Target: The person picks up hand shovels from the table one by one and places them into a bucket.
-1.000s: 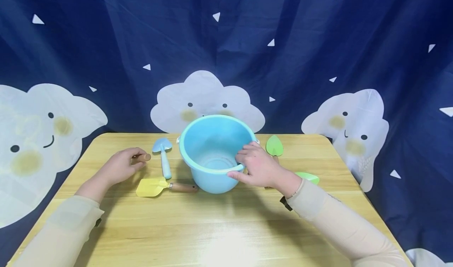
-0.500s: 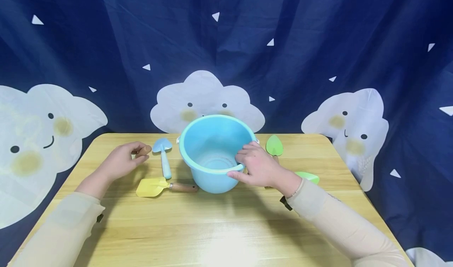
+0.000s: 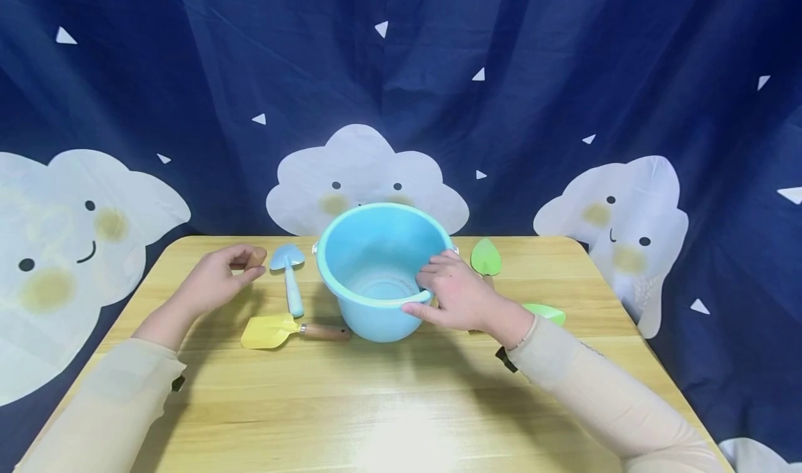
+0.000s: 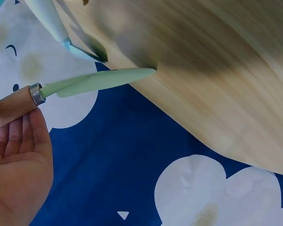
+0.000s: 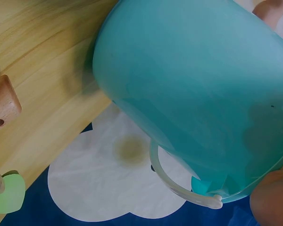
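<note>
Two hands busy: L hand [image 3: 216,280] on pale-green trowel [image 4: 101,82], R hand [image 3: 460,288] on blue bucket [image 3: 376,325]

Trowel was at table's [image 3: 282,407] far-left, wood handle pinched; tip contact unclear. Prob light, stiff; handle = best hold. Bucket stood upright mid-table, rim gripped; prob light, bit slick, so rim made sense. Blue trowel [image 3: 292,288] lay btwn L hand & bucket, i.e. in the way. Yellow shovel [image 3: 266,331] sat nearer, handle end by bucket. Leaf-shaped trowel [image 3: 486,257] + green blade [image 3: 548,313] lay right, partly hidden by R hand/arm.

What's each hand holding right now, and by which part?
The left hand holds a green trowel by its wooden handle. The right hand grips the blue bucket by its rim, fingers inside, thumb outside.
</note>
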Action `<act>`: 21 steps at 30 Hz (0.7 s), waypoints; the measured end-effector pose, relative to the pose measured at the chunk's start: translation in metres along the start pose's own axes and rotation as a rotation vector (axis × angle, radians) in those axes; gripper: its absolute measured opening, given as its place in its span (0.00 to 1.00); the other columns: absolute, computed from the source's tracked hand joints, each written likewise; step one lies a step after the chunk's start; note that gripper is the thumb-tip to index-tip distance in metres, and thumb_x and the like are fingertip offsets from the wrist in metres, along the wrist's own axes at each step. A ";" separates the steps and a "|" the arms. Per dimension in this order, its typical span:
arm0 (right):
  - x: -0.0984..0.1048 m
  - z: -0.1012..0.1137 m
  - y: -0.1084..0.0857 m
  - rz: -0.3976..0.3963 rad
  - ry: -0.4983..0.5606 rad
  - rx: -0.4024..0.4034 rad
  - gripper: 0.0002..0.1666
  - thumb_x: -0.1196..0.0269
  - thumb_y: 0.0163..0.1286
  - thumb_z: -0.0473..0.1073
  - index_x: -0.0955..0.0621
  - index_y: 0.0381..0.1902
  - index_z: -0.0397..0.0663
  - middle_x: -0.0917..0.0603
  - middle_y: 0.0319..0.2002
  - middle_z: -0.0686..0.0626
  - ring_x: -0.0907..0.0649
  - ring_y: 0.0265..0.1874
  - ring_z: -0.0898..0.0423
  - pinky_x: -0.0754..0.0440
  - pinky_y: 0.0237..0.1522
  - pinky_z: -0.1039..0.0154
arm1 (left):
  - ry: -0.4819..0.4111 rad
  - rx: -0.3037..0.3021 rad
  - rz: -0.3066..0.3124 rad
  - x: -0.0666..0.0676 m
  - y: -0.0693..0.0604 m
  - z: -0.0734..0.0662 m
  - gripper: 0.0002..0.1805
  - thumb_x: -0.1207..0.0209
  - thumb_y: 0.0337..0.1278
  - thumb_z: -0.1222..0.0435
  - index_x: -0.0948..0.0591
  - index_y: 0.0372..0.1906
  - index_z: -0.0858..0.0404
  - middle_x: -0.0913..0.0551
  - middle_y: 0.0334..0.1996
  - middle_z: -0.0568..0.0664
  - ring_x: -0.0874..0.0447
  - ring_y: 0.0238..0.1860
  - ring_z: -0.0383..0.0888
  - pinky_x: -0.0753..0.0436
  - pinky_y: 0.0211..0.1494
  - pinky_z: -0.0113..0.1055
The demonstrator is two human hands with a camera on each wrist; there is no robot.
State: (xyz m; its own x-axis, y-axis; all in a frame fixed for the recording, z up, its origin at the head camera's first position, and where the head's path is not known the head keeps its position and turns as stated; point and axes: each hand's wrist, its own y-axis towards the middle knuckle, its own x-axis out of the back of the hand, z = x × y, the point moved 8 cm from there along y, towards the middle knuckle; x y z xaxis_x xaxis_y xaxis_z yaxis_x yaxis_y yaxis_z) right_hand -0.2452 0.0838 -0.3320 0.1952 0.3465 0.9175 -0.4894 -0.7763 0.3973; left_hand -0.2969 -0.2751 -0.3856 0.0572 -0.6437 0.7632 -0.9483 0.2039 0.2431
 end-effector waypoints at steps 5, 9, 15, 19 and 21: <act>0.000 0.000 0.000 -0.004 0.002 -0.002 0.40 0.64 0.72 0.77 0.34 0.17 0.53 0.38 0.19 0.59 0.37 0.24 0.57 0.35 0.42 0.59 | -0.024 0.037 -0.016 0.002 0.001 0.000 0.17 0.37 0.67 0.58 0.20 0.52 0.66 0.15 0.44 0.58 0.16 0.50 0.59 0.23 0.56 0.55; 0.001 0.000 0.000 -0.007 0.005 -0.004 0.38 0.65 0.72 0.78 0.36 0.18 0.56 0.38 0.18 0.59 0.37 0.24 0.57 0.35 0.42 0.59 | -0.044 0.029 -0.039 0.005 0.002 -0.002 0.18 0.37 0.67 0.58 0.19 0.53 0.66 0.14 0.46 0.59 0.16 0.49 0.58 0.22 0.55 0.52; 0.002 0.001 0.000 -0.006 0.006 -0.001 0.38 0.65 0.72 0.78 0.36 0.18 0.56 0.38 0.18 0.59 0.37 0.24 0.57 0.35 0.42 0.58 | -0.062 0.019 -0.088 0.007 0.003 -0.002 0.16 0.35 0.65 0.57 0.18 0.49 0.65 0.13 0.44 0.57 0.16 0.44 0.42 0.21 0.47 0.25; 0.002 0.001 0.000 0.001 0.005 -0.002 0.38 0.64 0.72 0.78 0.35 0.18 0.56 0.37 0.19 0.59 0.36 0.24 0.57 0.35 0.42 0.58 | -0.106 0.015 -0.101 0.007 0.003 -0.001 0.16 0.35 0.65 0.59 0.18 0.49 0.65 0.13 0.44 0.58 0.20 0.40 0.26 0.24 0.42 0.16; 0.001 0.001 0.000 0.004 0.003 -0.002 0.38 0.64 0.72 0.77 0.35 0.18 0.56 0.37 0.19 0.59 0.36 0.24 0.57 0.34 0.42 0.58 | -0.117 0.008 -0.108 0.008 0.003 -0.002 0.15 0.35 0.65 0.59 0.18 0.48 0.65 0.13 0.44 0.58 0.21 0.39 0.23 0.24 0.41 0.16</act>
State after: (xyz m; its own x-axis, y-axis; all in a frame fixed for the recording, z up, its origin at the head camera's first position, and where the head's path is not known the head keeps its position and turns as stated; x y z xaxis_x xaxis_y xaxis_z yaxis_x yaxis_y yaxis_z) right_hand -0.2443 0.0833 -0.3305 0.1905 0.3455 0.9189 -0.4918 -0.7765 0.3939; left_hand -0.2993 -0.2780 -0.3779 0.1233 -0.7429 0.6579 -0.9411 0.1227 0.3149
